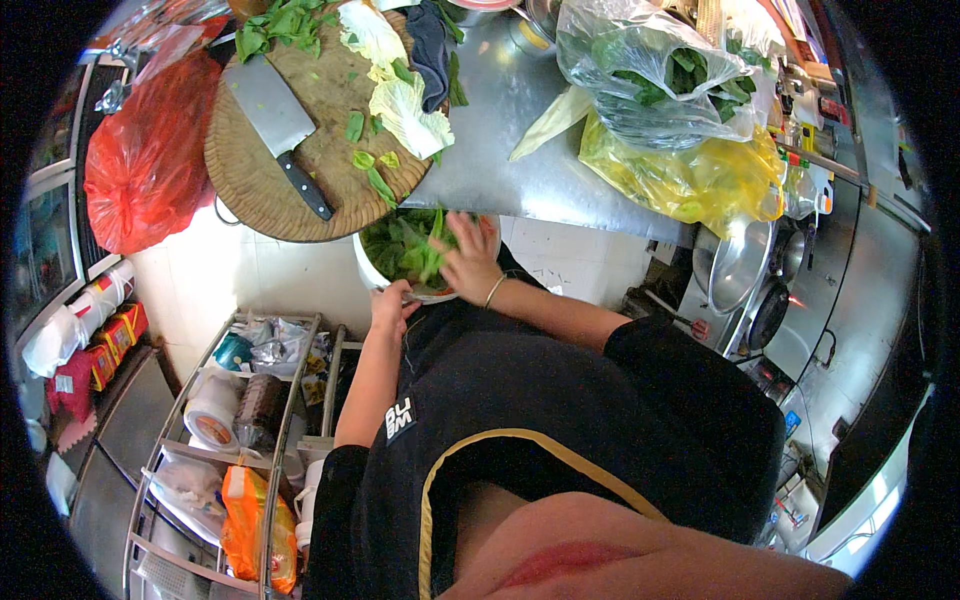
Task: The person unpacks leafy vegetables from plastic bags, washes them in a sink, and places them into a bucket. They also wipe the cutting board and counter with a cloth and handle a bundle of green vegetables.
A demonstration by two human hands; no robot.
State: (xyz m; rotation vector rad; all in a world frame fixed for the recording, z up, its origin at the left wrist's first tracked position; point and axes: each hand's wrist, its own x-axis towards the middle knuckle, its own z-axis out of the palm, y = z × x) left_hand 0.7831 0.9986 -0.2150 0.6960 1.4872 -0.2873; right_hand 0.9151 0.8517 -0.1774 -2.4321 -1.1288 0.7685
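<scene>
My left hand [388,307] grips the near left rim of a white tub [365,262], which sits below the counter's edge against my body. Cut leafy greens [397,247] fill the tub. Over its right side, my right hand [469,259] is spread and slightly blurred, touching the leaves; whether it grips any cannot be told. Above the tub, a cleaver [271,105] with a black handle lies on a round wooden chopping board [322,165]. Pale cabbage leaves [409,112] and scraps of green leaf lie along the board's right side.
On the steel counter [495,165] are a dark cloth [429,52], a loose pale leaf [551,124], a clear bag of greens [660,82] and a yellow plastic bag [675,176]. A red bag [150,165] hangs left of the board. A metal rack [281,420] stands at lower left.
</scene>
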